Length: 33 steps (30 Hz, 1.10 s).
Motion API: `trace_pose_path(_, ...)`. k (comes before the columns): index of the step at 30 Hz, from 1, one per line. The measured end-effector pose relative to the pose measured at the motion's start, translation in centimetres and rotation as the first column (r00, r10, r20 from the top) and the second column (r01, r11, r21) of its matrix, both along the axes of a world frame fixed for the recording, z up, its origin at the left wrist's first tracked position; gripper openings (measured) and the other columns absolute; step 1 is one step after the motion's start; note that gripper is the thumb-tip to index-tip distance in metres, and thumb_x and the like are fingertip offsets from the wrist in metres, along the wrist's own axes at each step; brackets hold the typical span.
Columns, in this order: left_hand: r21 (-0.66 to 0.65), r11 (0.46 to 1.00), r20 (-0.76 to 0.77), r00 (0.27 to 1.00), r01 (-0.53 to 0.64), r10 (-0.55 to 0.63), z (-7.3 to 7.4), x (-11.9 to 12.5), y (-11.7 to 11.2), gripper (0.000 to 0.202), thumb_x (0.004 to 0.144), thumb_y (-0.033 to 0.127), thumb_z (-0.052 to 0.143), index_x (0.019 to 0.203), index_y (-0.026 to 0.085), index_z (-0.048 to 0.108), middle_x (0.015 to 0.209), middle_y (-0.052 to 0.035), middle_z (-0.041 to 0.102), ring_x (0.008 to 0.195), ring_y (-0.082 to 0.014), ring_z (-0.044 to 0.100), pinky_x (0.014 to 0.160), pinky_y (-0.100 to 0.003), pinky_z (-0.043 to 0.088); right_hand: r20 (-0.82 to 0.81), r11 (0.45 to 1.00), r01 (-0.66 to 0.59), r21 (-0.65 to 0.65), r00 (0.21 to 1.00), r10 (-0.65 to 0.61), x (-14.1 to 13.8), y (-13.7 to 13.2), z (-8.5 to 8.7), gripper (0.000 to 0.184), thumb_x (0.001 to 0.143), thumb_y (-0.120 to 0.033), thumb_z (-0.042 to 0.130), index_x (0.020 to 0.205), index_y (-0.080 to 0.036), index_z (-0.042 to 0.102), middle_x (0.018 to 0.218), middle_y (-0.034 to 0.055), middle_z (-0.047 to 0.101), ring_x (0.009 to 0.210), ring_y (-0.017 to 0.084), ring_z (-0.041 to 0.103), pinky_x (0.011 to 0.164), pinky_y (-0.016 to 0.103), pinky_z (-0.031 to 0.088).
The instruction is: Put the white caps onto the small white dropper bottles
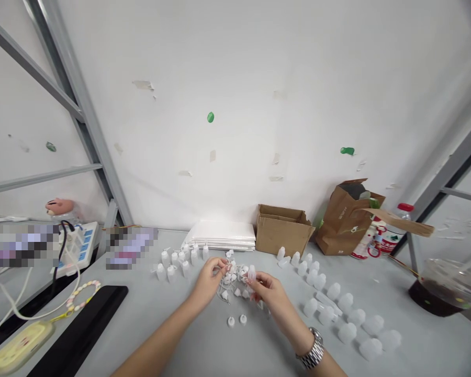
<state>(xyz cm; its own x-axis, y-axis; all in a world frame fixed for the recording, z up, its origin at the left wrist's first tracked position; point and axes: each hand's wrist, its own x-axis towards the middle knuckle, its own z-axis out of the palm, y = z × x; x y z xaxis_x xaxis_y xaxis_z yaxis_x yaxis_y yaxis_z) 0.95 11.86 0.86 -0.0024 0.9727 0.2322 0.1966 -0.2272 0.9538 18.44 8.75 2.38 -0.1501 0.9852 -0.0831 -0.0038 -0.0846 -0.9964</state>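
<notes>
About ten small plastic dropper bottles [179,260] stand left of centre on the table [160,327]. The left hand [209,280] pinches a thin white cord between its fingers [223,267], close to a tangle of white caps [232,280], with two loose caps [231,321] below. The right hand [269,298] pinches one upright bottle [251,273]. Roughly seventeen more bottles [333,291] crowd the right.

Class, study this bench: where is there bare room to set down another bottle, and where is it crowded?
Bare grey tabletop lies between the black mat and the left forearm. Another patch lies below the two loose white caps. It is crowded around the hands, among the small white pieces, and across the translucent bottles on the right.
</notes>
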Motion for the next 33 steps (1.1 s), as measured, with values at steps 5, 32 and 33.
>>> trace_pose_path(5,0.049,0.998,-0.067,0.997,-0.044,0.047,-0.1,-0.2,-0.1,0.020,0.074,0.034,0.049,0.060,0.019,0.047,0.089,-0.0056,0.058,0.094,-0.0215,0.054,0.081,-0.034,0.039,0.016,0.999,-0.052,-0.006,0.999,0.052,-0.2,-0.4,0.5,0.040,0.064,-0.054,0.061,0.073,-0.015,0.058,0.059,0.0002,0.061,0.046,0.011,0.053,0.048,0.022,0.035)
trace_pose_path(32,0.005,0.996,-0.001,0.996,0.085,-0.085,2.0,0.8,-1.6,0.020,0.076,0.035,0.049,0.071,0.019,0.059,0.070,-0.0016,0.063,0.073,-0.0181,0.059,0.072,-0.029,0.045,0.060,0.991,-0.003,0.137,0.998,-0.005,-0.4,-0.5,0.3,0.037,0.066,-0.047,0.064,0.083,-0.015,0.067,0.059,-0.0011,0.054,0.047,0.009,0.041,0.046,0.022,0.034)
trace_pose_path(33,-0.013,0.995,0.018,0.995,0.102,-0.102,2.1,0.9,-1.6,0.019,0.076,0.034,0.050,0.072,0.018,0.059,0.070,-0.0019,0.064,0.074,-0.0183,0.060,0.072,-0.029,0.045,0.061,0.991,-0.005,0.136,0.998,-0.003,-0.4,-0.5,0.3,0.036,0.066,-0.047,0.064,0.083,-0.015,0.067,0.060,-0.0008,0.055,0.047,0.009,0.041,0.046,0.022,0.034)
